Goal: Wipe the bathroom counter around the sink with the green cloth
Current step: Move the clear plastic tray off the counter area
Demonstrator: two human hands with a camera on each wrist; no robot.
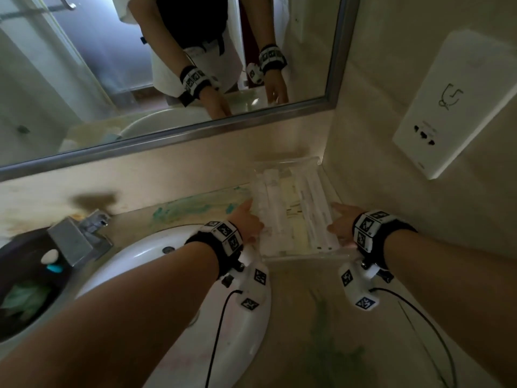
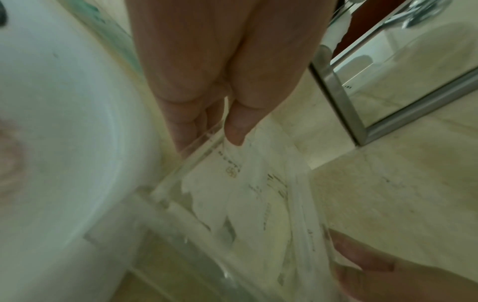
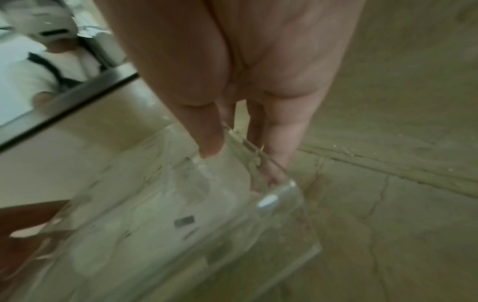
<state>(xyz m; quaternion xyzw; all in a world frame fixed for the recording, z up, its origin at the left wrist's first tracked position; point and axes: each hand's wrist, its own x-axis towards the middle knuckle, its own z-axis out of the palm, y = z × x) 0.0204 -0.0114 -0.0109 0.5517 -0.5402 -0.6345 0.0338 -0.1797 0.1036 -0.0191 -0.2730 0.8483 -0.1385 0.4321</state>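
A clear plastic tray (image 1: 307, 257) of white packets sits on the beige counter (image 1: 296, 312) right of the white sink (image 1: 134, 256). My left hand (image 1: 250, 221) grips its left wall, thumb inside and fingers outside (image 2: 214, 132). My right hand (image 1: 342, 225) pinches the right wall the same way (image 3: 240, 151). Something pale green (image 1: 25, 299), possibly the cloth, lies in a dark round container (image 1: 16, 261) at the far left; neither hand touches it. Green smears (image 1: 195, 208) mark the counter behind the sink, and a green patch (image 1: 333, 357) lies near the front edge.
A square metal faucet (image 1: 75, 236) stands left of the sink. The mirror (image 1: 167, 65) runs along the back wall, and a white wall box (image 1: 461, 102) hangs on the right wall above the tray. The tray sits close to the corner.
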